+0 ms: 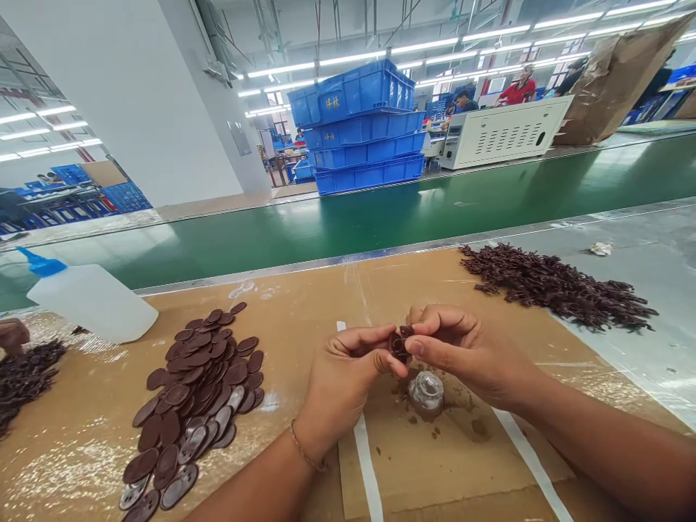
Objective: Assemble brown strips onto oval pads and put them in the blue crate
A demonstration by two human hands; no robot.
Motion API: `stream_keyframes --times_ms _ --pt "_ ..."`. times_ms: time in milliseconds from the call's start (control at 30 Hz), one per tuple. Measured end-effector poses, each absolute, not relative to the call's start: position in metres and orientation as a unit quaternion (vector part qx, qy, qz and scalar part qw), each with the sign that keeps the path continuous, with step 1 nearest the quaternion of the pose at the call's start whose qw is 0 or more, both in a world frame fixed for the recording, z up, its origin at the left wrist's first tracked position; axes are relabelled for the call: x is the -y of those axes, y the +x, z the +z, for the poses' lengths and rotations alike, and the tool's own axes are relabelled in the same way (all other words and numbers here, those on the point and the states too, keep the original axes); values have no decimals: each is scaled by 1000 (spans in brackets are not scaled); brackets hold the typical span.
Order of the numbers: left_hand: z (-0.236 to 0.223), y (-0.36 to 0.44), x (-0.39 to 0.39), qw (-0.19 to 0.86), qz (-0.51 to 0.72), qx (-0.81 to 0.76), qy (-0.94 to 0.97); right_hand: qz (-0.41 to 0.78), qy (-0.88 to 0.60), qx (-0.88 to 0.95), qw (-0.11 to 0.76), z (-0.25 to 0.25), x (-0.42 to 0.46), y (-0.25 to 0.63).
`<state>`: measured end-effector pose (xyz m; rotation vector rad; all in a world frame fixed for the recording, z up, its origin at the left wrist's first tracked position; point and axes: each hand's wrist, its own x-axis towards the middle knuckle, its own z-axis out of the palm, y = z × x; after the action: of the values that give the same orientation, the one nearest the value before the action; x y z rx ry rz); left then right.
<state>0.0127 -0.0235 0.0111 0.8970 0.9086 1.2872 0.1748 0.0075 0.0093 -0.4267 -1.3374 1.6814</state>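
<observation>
A big, bright factory room is stretching far ahead, and long lights (pixel 353 52) are shining overhead. A stack of blue crates (pixel 359 130) is standing beyond a green belt (pixel 348 225). A brown cardboard worktop (pixel 304 304) is lying on the near side of the belt. A white squeeze bottle (pixel 90 301) with a blue tip is lying on its side near the far left corner. A heap of flat brown ovals (pixel 204 370) is sitting left of the middle. A heap of dark brown bits (pixel 549 286) is lying past the far right corner. A round, shiny jar (pixel 425 394) is sitting near the middle. Just above it, the left hand (pixel 348 377) and the right hand (pixel 467 355) are both closed, pinching a small brown piece (pixel 401 344) between them.
</observation>
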Motion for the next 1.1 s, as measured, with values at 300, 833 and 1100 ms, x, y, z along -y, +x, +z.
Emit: stream_keyframes --times_ms 300,833,1100 --pt "10 13 23 624 555 -389 390 690 -163 535 459 9 -8 176" --pt "10 12 24 616 556 -388 401 677 -181 543 463 11 -8 174" --pt "9 12 24 617 551 -390 405 679 -191 538 462 12 -8 174"
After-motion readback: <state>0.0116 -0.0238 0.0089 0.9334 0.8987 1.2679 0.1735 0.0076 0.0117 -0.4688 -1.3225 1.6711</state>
